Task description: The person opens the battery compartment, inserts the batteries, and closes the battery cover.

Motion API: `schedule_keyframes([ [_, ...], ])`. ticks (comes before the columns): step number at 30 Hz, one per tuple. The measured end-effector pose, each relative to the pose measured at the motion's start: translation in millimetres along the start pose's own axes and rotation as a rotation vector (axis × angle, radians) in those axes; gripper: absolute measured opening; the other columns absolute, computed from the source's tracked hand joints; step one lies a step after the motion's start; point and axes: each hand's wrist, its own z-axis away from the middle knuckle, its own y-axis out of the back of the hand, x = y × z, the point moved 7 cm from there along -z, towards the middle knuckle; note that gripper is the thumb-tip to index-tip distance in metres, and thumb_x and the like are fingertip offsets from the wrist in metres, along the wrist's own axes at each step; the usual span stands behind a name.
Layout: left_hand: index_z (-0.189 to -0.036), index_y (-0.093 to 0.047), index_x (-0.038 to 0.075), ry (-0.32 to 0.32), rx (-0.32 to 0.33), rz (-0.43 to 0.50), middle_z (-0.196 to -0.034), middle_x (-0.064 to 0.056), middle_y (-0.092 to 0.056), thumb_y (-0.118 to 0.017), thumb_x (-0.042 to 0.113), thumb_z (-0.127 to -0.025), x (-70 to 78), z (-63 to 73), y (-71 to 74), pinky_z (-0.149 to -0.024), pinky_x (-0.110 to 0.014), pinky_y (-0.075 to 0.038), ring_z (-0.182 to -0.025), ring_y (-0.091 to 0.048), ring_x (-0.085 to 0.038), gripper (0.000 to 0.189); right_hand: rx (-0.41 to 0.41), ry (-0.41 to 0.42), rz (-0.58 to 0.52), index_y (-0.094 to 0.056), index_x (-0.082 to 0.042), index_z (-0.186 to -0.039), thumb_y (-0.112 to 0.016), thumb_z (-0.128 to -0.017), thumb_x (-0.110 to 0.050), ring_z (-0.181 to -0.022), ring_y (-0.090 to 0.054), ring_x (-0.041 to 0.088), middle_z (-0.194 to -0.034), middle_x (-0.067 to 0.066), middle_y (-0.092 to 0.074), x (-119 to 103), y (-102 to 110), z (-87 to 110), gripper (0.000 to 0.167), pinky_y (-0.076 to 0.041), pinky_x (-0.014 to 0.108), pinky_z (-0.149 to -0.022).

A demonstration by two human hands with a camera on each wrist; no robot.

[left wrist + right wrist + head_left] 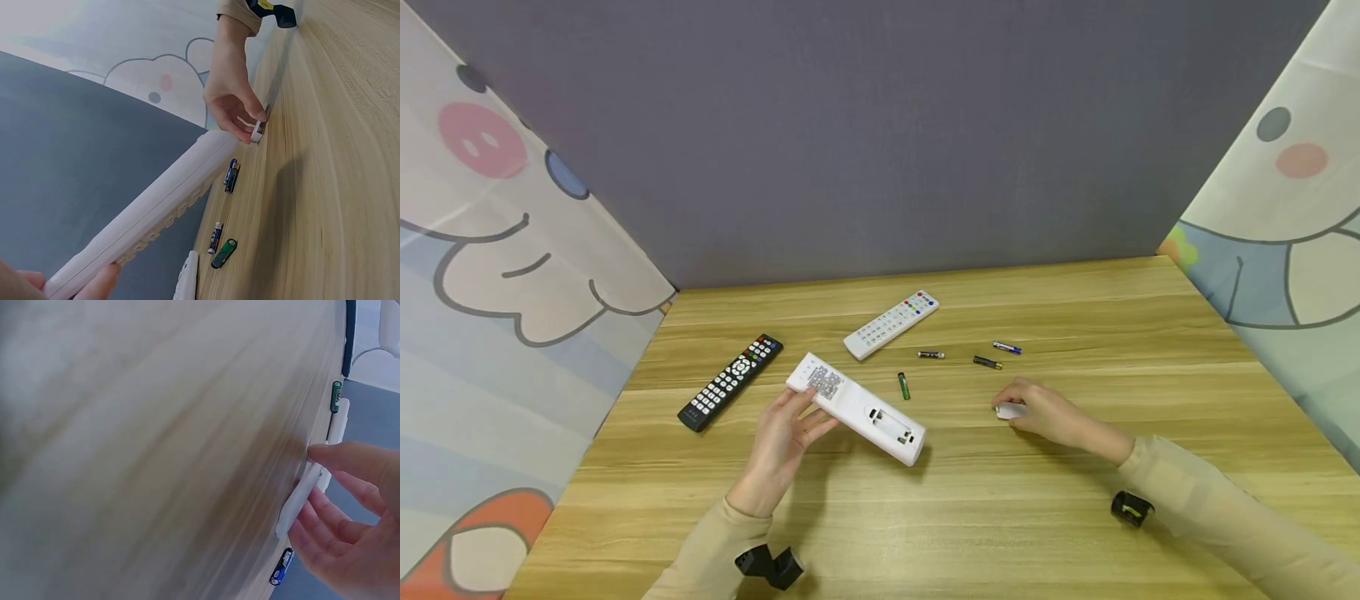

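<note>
1. We see the left hand (781, 442) curled round one end of a white remote (853, 402), gripping it with its fingers closed to the casing's thickness.
2. That remote is tilted above the counter (970, 517), back upward; its bare battery compartment (891, 425) lies at the end away from the left hand, on the side toward the right hand (1048, 410).
3. We see the right hand pinching a thin white cover (1009, 411) between thumb and fingers, low over the counter; we cannot tell whether the cover touches it.
4. Remote and cover are well apart.
5. Beyond them we see a green battery (904, 386) near the held remote, and a blue battery (1007, 347) beyond the right hand.
</note>
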Motion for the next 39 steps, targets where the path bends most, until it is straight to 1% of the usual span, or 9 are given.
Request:
schedule_keyframes([
  [7,-0.129,-0.035,-0.004,0.007,0.009,-0.003,-0.095,-0.003,-0.06,-0.042,0.004,-0.09,0.9,0.0,2.1,-0.081,-0.036,-0.052,-0.082,-0.063,-0.02,0.04,-0.007,0.021,0.003,-0.062,-0.001,-0.1,-0.067,-0.073,0.001,-0.089,-0.056,0.023,-0.099,0.009,-0.06,-2,0,-0.6,0.028,-0.051,0.031,-0.07],
  [10,-0.129,-0.034,-0.005,0.008,0.009,0.006,-0.094,-0.003,-0.06,-0.043,0.004,-0.09,2.0,0.3,3.0,-0.082,-0.036,-0.052,-0.082,-0.063,-0.02,0.041,-0.012,0.031,-0.016,-0.061,0.001,-0.102,-0.064,-0.076,0.0,-0.089,-0.057,0.024,-0.098,0.01,-0.06,-4,1,-3.6,0.027,-0.052,0.036,-0.074],
  [14,-0.129,-0.034,-0.005,-0.001,0.005,0.007,-0.094,-0.003,-0.06,-0.043,0.004,-0.09,3.6,0.7,4.3,-0.081,-0.036,-0.052,-0.082,-0.062,-0.02,0.041,-0.012,0.022,-0.034,-0.06,0.001,-0.104,-0.06,-0.078,-0.001,-0.09,-0.057,0.026,-0.099,0.01,-0.06,-9,0,-11.8,0.026,-0.051,0.039,-0.078],
  [17,-0.129,-0.033,-0.005,-0.003,0.006,0.007,-0.094,-0.003,-0.06,-0.043,0.004,-0.09,4.1,1.0,5.5,-0.08,-0.035,-0.052,-0.081,-0.062,-0.02,0.042,-0.016,0.006,-0.03,-0.06,0.0,-0.105,-0.061,-0.078,-0.003,-0.09,-0.056,0.024,-0.101,0.009,-0.06,-13,-2,-19.9,0.027,-0.052,0.037,-0.078],
  [21,-0.129,-0.034,-0.005,0.001,0.015,0.008,-0.094,-0.003,-0.06,-0.043,0.004,-0.09,4.6,1.5,7.9,-0.08,-0.035,-0.052,-0.081,-0.062,-0.02,0.041,-0.029,0.009,-0.034,-0.06,0.0,-0.105,-0.063,-0.078,-0.005,-0.088,-0.056,0.022,-0.1,0.009,-0.061,-20,-6,-30.6,0.028,-0.052,0.035,-0.076],
  [25,-0.129,-0.033,-0.004,0.008,0.015,-0.002,-0.094,-0.003,-0.059,-0.041,0.005,-0.091,5.1,1.9,10.2,-0.081,-0.035,-0.052,-0.083,-0.062,-0.02,0.04,-0.026,0.022,-0.053,-0.061,0.001,-0.103,-0.064,-0.077,-0.003,-0.087,-0.057,0.023,-0.097,0.009,-0.061,-26,-11,-40.9,0.027,-0.052,0.035,-0.077],
  [28,-0.13,-0.032,-0.004,0.01,0.016,-0.009,-0.096,-0.003,-0.058,-0.041,0.005,-0.091,5.9,2.6,12.4,-0.083,-0.035,-0.051,-0.084,-0.061,-0.02,0.041,-0.017,0.02,-0.068,-0.061,0.001,-0.101,-0.063,-0.077,-0.002,-0.085,-0.057,0.022,-0.095,0.01,-0.062,-30,-13,-49.2,0.025,-0.052,0.034,-0.075],
  [33,-0.129,-0.033,-0.003,0.021,0.034,0.012,-0.096,-0.003,-0.058,-0.042,0.005,-0.09,6.6,3.7,16.7,-0.084,-0.036,-0.051,-0.084,-0.062,-0.021,0.041,-0.015,-0.012,-0.089,-0.063,0.001,-0.099,-0.063,-0.079,-0.006,-0.081,-0.057,0.02,-0.093,0.011,-0.062,-37,-19,-62.1,0.021,-0.052,0.031,-0.071],
  [39,-0.13,-0.032,-0.002,0.036,0.037,0.018,-0.095,-0.001,-0.059,-0.042,0.006,-0.091,6.9,4.8,20.2,-0.085,-0.036,-0.05,-0.085,-0.062,-0.02,0.041,-0.026,-0.04,-0.137,-0.062,0.002,-0.101,-0.062,-0.079,-0.008,-0.078,-0.057,0.016,-0.089,0.008,-0.063,-42,-30,-75.3,0.024,-0.052,0.025,-0.068],
])
